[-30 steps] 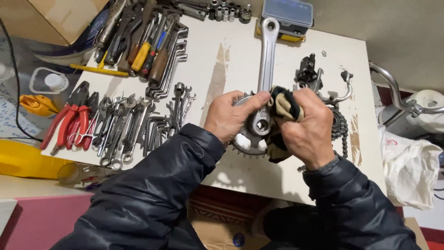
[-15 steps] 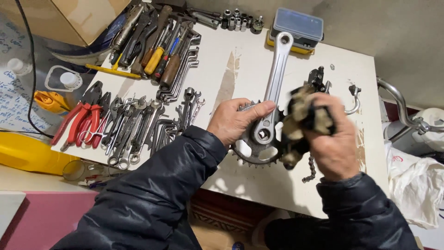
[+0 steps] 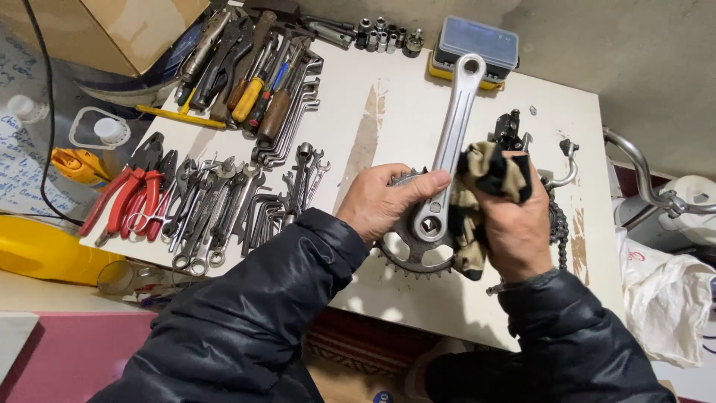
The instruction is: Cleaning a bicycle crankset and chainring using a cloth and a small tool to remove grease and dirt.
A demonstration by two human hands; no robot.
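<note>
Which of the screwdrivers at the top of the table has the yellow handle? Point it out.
The yellow-handled screwdriver lies tilted in the top-left tool pile, between dark pliers and a blue-and-red-handled screwdriver. The brown-handled tool lies to its right.

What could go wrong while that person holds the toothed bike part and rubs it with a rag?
The left hand grips the crank right by its sprocket teeth, so a slip could scrape the fingers. The rag bunched in the right hand might snag on those teeth. The sprocket sits near the table edge with the chain close by, so a hard rub could knock something off.
</note>
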